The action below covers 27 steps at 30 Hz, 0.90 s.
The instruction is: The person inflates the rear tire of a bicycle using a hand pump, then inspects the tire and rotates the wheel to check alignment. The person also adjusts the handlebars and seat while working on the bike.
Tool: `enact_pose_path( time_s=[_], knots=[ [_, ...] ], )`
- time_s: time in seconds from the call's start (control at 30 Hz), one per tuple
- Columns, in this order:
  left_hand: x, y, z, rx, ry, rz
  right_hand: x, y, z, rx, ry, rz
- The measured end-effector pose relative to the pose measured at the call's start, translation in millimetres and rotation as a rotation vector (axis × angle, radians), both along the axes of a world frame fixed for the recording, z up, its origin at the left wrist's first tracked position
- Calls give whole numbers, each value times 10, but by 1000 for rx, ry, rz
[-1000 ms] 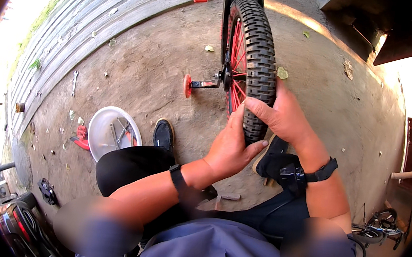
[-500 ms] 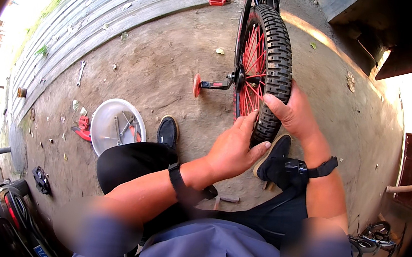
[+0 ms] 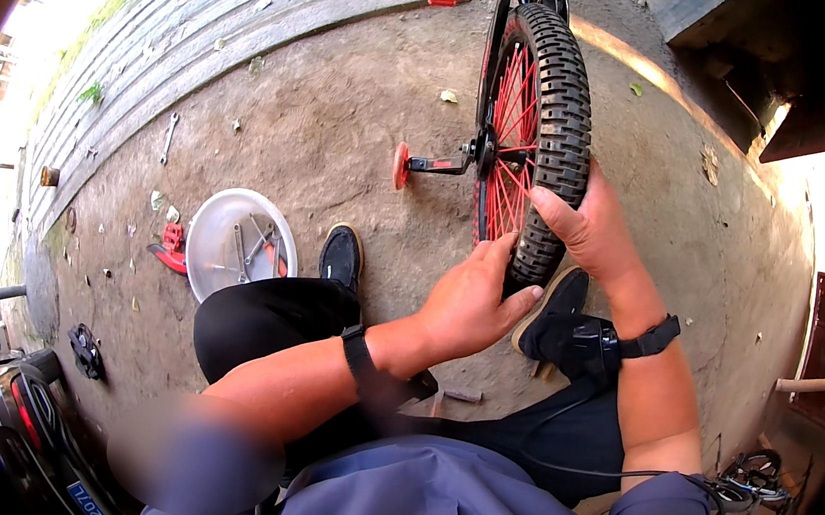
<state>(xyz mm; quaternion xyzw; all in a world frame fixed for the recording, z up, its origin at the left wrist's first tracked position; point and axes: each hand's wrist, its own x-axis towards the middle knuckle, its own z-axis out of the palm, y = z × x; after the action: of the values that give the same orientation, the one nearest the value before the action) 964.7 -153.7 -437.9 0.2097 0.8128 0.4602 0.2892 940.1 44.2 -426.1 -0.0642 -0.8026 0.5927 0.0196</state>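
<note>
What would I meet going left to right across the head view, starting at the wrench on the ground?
Wrench, white basin, dark left shoe, small red wheel, knobby tire, dry brown leaf.

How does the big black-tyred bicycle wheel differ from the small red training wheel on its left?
The large bicycle wheel with a black knobby tyre and red spokes dwarfs the small red training wheel. The left hand and right hand hold the bicycle wheel; neither touches the training wheel. Both wheels show red.
</note>
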Motion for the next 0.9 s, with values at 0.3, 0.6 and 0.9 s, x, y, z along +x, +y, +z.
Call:
enact_pose_path(
  time_s=[0.3, 0.6, 0.9],
  knots=[
    [19, -26, -43, 29, 56, 8, 28, -78, 33, 48, -16, -2],
    [-36, 13, 33, 0, -30, 28, 58, -86, 182, 78, -114, -9],
    [-47, 29, 9, 10, -56, 51, 53, -33, 86, -45, 1, -1]
  ],
)
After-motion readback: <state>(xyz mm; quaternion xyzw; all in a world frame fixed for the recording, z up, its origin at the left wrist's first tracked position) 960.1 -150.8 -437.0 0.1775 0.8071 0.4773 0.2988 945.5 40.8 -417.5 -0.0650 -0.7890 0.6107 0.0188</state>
